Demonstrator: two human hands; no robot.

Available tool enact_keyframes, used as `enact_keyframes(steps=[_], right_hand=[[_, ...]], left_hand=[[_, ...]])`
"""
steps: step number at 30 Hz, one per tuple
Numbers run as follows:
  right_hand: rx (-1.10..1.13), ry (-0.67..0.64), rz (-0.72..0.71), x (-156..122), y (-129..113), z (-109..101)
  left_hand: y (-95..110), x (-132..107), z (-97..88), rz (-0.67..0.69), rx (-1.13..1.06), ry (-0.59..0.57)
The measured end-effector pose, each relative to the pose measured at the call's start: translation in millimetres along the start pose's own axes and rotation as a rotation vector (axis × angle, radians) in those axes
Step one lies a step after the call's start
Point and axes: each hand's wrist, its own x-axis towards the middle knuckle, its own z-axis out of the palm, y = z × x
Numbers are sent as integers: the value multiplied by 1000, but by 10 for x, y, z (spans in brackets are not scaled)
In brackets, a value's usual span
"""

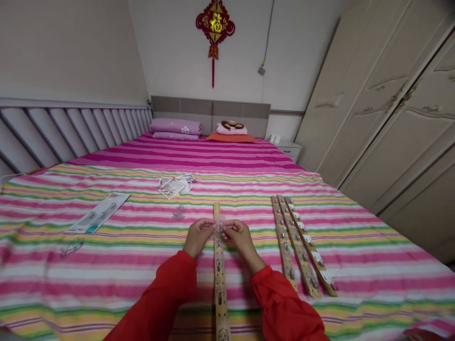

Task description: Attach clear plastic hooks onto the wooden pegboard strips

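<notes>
A long wooden strip [219, 274] with holes and metal hooks lies on the striped bed, running straight away from me. My left hand [197, 237] and my right hand [239, 237] meet above its far part. Both pinch a small clear plastic piece with a metal hook [220, 227] between their fingertips. Red sleeves cover both forearms. To the right, three more wooden strips [302, 246] with hooks fitted lie side by side.
The striped bedspread [106, 265] holds a pile of clear plastic wrappers [175, 185], a small clear piece [178, 211], a printed card [98, 214] and a wire item [71, 247]. Pillows [176, 128] sit at the headboard. A wardrobe [391, 113] stands on the right.
</notes>
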Motion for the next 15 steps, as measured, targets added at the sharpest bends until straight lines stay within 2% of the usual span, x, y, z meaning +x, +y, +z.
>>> enact_keyframes(steps=[7, 15], right_hand=[[-38, 37, -27, 261, 104, -58], [-1, 109, 50, 392, 349, -60]], left_hand=[[-150, 359, 42, 19, 84, 29], [-450, 477, 6, -30, 102, 72]])
